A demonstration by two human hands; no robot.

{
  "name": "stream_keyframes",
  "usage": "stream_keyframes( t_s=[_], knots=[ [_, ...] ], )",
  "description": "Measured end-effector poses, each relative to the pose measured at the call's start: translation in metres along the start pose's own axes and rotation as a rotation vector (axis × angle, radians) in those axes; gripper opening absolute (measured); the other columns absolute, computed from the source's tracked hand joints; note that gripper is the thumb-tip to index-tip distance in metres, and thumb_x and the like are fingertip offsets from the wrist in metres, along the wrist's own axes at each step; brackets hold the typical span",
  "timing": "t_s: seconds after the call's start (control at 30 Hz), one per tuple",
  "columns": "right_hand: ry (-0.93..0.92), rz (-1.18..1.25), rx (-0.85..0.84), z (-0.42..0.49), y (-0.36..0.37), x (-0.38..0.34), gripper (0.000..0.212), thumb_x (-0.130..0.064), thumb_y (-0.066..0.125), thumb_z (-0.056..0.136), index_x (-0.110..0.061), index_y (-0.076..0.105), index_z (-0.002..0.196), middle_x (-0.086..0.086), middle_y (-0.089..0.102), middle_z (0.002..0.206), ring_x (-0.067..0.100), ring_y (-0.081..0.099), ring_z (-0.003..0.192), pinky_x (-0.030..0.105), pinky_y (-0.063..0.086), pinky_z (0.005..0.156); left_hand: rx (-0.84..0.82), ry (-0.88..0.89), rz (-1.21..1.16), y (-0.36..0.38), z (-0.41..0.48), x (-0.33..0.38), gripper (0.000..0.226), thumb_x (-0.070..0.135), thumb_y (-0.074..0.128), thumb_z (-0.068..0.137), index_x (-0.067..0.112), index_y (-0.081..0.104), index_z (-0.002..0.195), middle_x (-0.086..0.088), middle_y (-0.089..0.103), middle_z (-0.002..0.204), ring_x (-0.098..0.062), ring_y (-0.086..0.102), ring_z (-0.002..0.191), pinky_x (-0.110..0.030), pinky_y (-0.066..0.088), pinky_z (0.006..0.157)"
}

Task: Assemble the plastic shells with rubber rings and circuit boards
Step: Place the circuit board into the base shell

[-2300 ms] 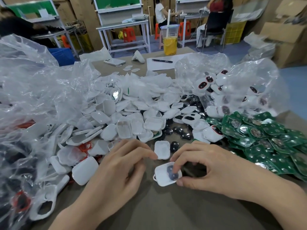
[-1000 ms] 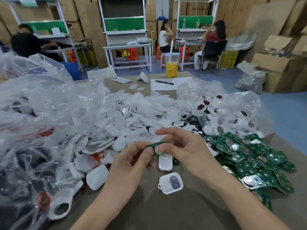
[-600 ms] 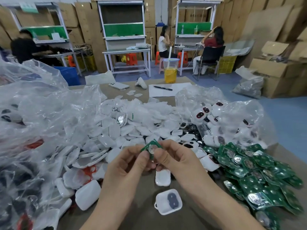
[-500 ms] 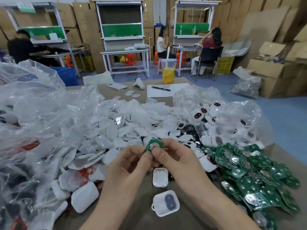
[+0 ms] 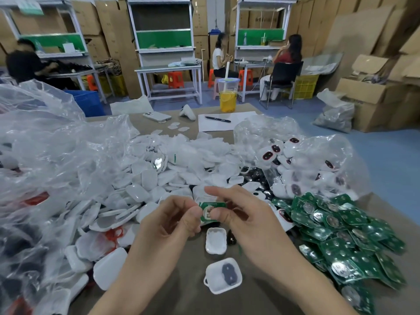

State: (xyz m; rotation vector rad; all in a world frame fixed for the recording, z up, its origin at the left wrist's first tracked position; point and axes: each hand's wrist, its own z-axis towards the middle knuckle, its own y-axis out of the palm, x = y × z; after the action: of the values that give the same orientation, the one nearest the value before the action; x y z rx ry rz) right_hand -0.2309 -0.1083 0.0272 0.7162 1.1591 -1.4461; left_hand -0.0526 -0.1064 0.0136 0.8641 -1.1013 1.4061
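Pinching one green board (image 5: 210, 211) from both sides: left hand (image 5: 172, 221) with thumb pressed on the near face, right hand (image 5: 247, 219) with thumb and curled fingers at the opposite edge. Raised off the table (image 5: 181, 298) and turned toward the eyes, probably to check which way round it goes before seating it. Straight below, between the wrists: a shell (image 5: 222, 278) lying open side up with a dark ring (image 5: 228, 272) already inside, so likely the next home for the board. Just beyond, a spare shell (image 5: 216, 241), also open side up and bare, with a loose dark piece (image 5: 231, 237) touching its right edge. Heaped within easy reach on the right, boards (image 5: 341, 235); ahead and to the left, shells (image 5: 159, 178). Behind the boards, a clear bag (image 5: 318, 160) of white units with dark faces, seemingly finished work set aside. Along the left, crumpled plastic (image 5: 45, 155) over more parts, too tangled to make out
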Motion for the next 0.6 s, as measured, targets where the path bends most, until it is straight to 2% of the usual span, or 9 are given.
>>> stream_keyframes(
  t_s=[0.13, 0.2, 0.3, 0.43, 0.6],
  knots=[
    [0.099, 0.270, -0.004, 0.0007, -0.0011, -0.0026, 0.018, -0.020, 0.077, 0.085, -0.035, 0.078, 0.095, -0.007, 0.077, 0.092, 0.007, 0.073, 0.086, 0.014, 0.052, 0.074, -0.072, -0.034, -0.079, -0.0033, -0.0001, 0.0024, 0.020, 0.049, 0.067, 0.086, 0.029, 0.070, 0.088, -0.003, 0.069, 0.074, -0.012, 0.064, 0.072, -0.017, 0.052, 0.071],
    [0.117, 0.304, -0.024, 0.0010, -0.0012, -0.0009, 0.013, -0.028, 0.076, 0.082, -0.034, 0.079, 0.094, -0.004, 0.078, 0.093, 0.010, 0.073, 0.087, 0.019, 0.055, 0.077, -0.085, -0.039, -0.105, -0.0023, -0.0001, 0.0045, 0.014, 0.043, 0.069, 0.092, 0.030, 0.070, 0.088, -0.002, 0.070, 0.077, -0.011, 0.064, 0.072, -0.017, 0.052, 0.071],
    [0.151, 0.400, -0.055, 0.0017, 0.0024, 0.0014, 0.013, -0.033, 0.074, 0.083, -0.032, 0.080, 0.094, 0.000, 0.078, 0.095, 0.017, 0.074, 0.084, 0.029, 0.060, 0.080, -0.106, -0.018, -0.157, 0.0008, -0.0010, 0.0064, 0.013, 0.032, 0.064, 0.090, 0.021, 0.069, 0.089, 0.000, 0.069, 0.076, -0.011, 0.063, 0.070, -0.016, 0.051, 0.069],
    [0.174, 0.499, -0.119, 0.0016, 0.0054, 0.0015, 0.020, -0.032, 0.079, 0.077, -0.028, 0.080, 0.097, 0.006, 0.078, 0.094, 0.021, 0.076, 0.086, 0.024, 0.058, 0.080, -0.057, -0.018, -0.148, 0.0006, -0.0014, 0.0024, 0.026, 0.031, 0.057, 0.089, 0.007, 0.067, 0.091, -0.004, 0.067, 0.072, -0.018, 0.063, 0.071, -0.021, 0.053, 0.072],
    [0.191, 0.482, -0.122, -0.0002, 0.0057, -0.0018, 0.017, -0.016, 0.079, 0.078, -0.027, 0.081, 0.091, 0.009, 0.078, 0.087, 0.018, 0.076, 0.081, 0.020, 0.057, 0.076, -0.042, -0.007, -0.122, 0.0017, -0.0022, 0.0039, 0.024, 0.028, 0.059, 0.093, 0.008, 0.064, 0.081, -0.002, 0.063, 0.066, -0.016, 0.060, 0.068, -0.015, 0.048, 0.067]
  ],
)
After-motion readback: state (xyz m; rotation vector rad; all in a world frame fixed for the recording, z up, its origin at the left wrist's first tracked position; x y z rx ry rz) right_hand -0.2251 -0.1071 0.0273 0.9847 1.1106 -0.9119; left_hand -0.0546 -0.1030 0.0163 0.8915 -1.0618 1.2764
